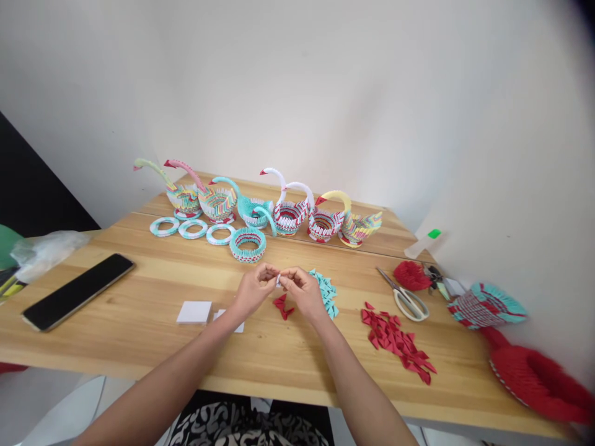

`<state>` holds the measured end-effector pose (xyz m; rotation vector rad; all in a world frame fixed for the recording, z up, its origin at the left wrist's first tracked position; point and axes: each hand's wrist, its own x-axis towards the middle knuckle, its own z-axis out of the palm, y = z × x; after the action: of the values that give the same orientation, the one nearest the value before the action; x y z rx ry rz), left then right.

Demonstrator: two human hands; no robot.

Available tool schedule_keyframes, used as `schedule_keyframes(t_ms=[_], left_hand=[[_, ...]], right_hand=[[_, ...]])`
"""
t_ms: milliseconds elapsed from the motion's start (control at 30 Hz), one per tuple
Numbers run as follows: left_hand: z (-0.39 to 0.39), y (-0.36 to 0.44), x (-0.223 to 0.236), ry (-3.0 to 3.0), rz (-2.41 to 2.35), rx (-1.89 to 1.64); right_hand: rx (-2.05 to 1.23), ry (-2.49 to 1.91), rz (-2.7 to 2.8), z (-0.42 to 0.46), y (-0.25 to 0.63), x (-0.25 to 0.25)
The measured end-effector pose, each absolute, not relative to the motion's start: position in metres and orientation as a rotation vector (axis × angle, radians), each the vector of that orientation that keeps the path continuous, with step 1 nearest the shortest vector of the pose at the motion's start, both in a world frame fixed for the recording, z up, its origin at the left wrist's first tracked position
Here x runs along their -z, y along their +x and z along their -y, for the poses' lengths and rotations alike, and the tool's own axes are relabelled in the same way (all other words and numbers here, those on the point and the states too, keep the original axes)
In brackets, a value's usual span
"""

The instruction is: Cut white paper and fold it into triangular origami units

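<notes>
My left hand (257, 287) and my right hand (302, 289) meet above the middle of the table, fingers pinched together on a small piece of white paper (278, 280). Most of that piece is hidden by the fingertips. Just below the hands lie a few folded red paper triangles (282, 306). A pile of turquoise paper triangles (326, 292) sits right beside my right hand, partly covered by it. Left of my left forearm is a stack of white paper slips (194, 312), and more white slips (238, 327) show partly behind the forearm.
Several folded-paper swans (290, 217) line the table's back. Paper rings (193, 229) and a turquoise paper bowl (248, 246) stand before them. At left lies a black phone (79, 291). On the right are scissors (409, 303), red triangles (395, 339) and a red paper swan (539, 378).
</notes>
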<state>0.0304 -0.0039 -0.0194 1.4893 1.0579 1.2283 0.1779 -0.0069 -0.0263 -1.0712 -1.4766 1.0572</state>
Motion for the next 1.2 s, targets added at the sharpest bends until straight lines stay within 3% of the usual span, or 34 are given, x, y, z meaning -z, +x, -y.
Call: schedule_keyframes(t_ms=[233, 467, 767, 1000, 1200], left_hand=[[0.0077, 0.0286, 0.0154, 1.892, -1.253, -1.281], [0.0105, 0.0269, 0.0161, 2.302, -1.458, -1.187], [0.0076, 0.0293, 0.0221, 2.251, -1.46, -1.12], [0.0023, 0.0269, 0.0241, 1.855, -1.274, -1.24], [0.0035, 0.0288, 0.0219, 1.81, -1.21, -1.254]], right_hand=[[-1.134, -1.054, 1.452, 0.0066, 0.1784, 0.0273], [-1.007, -1.163, 1.53, 0.0065, 0.1776, 0.0307], [-0.728, -1.202, 1.554, 0.0114, 0.1704, 0.0329], [-1.172, -1.08, 1.332, 0.0068, 0.1752, 0.03], [-1.212, -1.066, 1.391, 0.0038, 0.178, 0.034]])
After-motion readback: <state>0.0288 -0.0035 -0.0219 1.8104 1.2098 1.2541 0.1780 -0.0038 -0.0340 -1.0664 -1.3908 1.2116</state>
